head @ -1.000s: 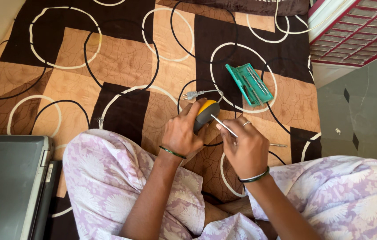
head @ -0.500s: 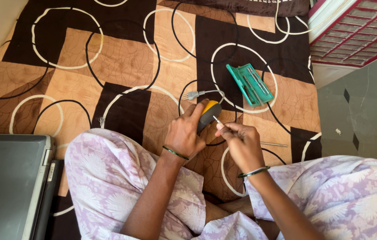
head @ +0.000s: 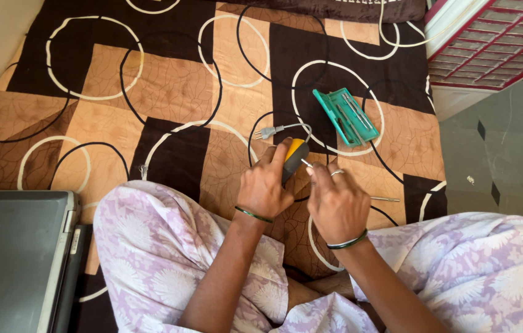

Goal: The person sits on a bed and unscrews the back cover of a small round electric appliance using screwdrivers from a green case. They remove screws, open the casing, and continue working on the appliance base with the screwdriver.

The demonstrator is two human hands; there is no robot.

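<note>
The left hand (head: 265, 187) is wrapped around a screwdriver handle (head: 294, 158), yellow at the top and black lower down, with the forefinger laid along its side. The right hand (head: 335, 200) sits just beside it, its fingertips (head: 314, 173) pinched on a thin metal bit (head: 306, 163) at the end of the handle. Both hands wear a thin green bangle at the wrist, and the right hand has a ring.

The handle is held just above the blanket (head: 169, 86), near the middle of its near edge and over the person's lap. A grey cable with a plug (head: 273, 130) lies on the blanket just beyond the handle. Farther toward the right edge lies an open green bit case (head: 343, 115) with metal bits in it. A loose metal rod (head: 385, 198) lies on the blanket just right of the right hand. A closed grey laptop (head: 11, 259) rests at the near left corner, beside the person's knee.
</note>
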